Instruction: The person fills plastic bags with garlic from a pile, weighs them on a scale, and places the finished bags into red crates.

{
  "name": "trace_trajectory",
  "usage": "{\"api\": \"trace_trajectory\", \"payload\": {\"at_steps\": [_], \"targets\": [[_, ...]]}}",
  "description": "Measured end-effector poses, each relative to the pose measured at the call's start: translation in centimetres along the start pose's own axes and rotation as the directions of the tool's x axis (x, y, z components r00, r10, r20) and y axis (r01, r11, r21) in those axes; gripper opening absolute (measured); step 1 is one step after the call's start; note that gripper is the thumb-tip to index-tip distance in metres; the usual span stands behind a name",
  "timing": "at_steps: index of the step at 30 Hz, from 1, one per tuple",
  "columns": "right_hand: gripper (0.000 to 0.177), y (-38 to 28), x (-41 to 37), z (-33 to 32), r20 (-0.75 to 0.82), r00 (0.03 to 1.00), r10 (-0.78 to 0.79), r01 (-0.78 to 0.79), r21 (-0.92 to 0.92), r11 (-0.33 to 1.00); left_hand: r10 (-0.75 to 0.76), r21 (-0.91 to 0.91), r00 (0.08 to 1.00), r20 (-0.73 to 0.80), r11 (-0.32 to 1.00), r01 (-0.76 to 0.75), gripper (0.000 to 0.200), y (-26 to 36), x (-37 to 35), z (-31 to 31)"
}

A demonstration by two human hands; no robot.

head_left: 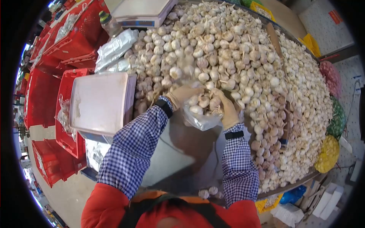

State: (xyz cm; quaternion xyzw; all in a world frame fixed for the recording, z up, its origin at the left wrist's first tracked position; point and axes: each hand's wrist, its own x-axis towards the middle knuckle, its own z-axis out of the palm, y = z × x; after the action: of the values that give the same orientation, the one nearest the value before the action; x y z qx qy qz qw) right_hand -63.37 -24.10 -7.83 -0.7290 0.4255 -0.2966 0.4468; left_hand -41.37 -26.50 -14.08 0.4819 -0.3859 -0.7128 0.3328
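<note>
A huge heap of white garlic bulbs (243, 57) covers a round metal table (190, 152). My left hand (183, 95), in a tan glove, grips the near left edge of a clear plastic bag (201, 119). My right hand (227, 110), also gloved, grips the bag's right side. The bag hangs open between both hands at the heap's near edge and holds several garlic bulbs (203, 102). Both sleeves are blue-and-white checked with black wrist straps.
A scale with a white platform (100, 100) stands left of my hands. Another scale (142, 11) sits at the far end, with silver foil packs (114, 47) and a bottle (108, 21) beside it. Red crates (68, 38) line the left side. Mesh sacks of garlic (329, 152) lie at the right.
</note>
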Motion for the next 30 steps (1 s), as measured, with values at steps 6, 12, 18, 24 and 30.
{"api": "trace_trajectory", "payload": {"at_steps": [6, 12, 18, 24, 30], "targets": [[0.03, -7.5, -8.0, 5.0, 0.008, 0.894, 0.448, -0.374, 0.566, 0.735, 0.096, -0.378, 0.995, 0.002, 0.922, -0.088, 0.026, -0.5, -13.2, 1.6], [0.022, -14.0, -9.2, 5.3, -0.063, 0.929, 0.365, -0.254, 0.61, 0.751, 0.196, -0.292, 0.904, -0.381, 0.902, -0.319, 0.031, 4.6, -25.0, -0.7], [0.02, -23.9, -3.3, 9.7, -0.242, 0.966, 0.088, 0.057, 0.533, 0.844, 0.651, 0.017, 0.501, -0.57, 0.619, -0.785, 0.027, 12.6, -33.7, -7.8], [0.02, -19.5, 5.4, 19.3, -0.161, 0.987, 0.004, 0.066, 0.43, 0.901, 0.599, 0.145, 0.423, -0.68, 0.675, -0.723, 0.017, 11.2, -35.7, -19.1], [0.025, -15.9, 4.4, 23.7, -0.048, 0.997, -0.063, 0.062, -0.027, 0.998, 0.493, 0.299, 0.48, -0.726, 0.854, -0.426, 0.021, 6.1, -37.1, -24.1]]}}
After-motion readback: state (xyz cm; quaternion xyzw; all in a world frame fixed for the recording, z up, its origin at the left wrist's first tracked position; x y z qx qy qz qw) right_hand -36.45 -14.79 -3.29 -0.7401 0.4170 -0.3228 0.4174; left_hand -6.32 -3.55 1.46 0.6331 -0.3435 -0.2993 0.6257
